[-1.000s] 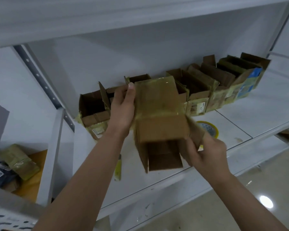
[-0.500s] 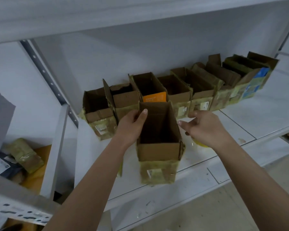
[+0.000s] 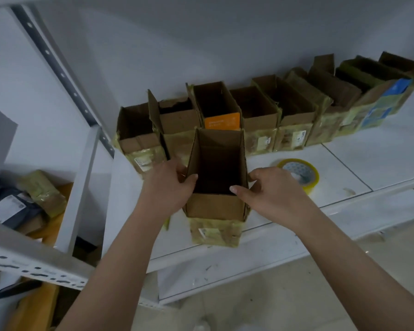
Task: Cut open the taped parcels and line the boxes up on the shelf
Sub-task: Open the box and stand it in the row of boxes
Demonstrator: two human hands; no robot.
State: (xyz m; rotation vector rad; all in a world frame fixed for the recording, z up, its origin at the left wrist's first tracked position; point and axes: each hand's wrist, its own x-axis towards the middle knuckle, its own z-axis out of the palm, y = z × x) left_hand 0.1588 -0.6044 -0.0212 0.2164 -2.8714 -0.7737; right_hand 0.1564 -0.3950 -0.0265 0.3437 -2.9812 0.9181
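Open box [image 3: 216,177] stood upright on shelf [image 3: 359,163], in front of row of boxes [image 3: 261,111]; side walls gripped by left hand [image 3: 170,185] and right hand [image 3: 270,189], likely for sliding into line.

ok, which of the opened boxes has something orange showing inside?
The third box from the left in the back row, directly behind the box both hands hold. An orange panel shows at its front; the neighbouring boxes look dark inside.

Open box [image 3: 216,206] — upright, front of shelf [image 3: 380,163]
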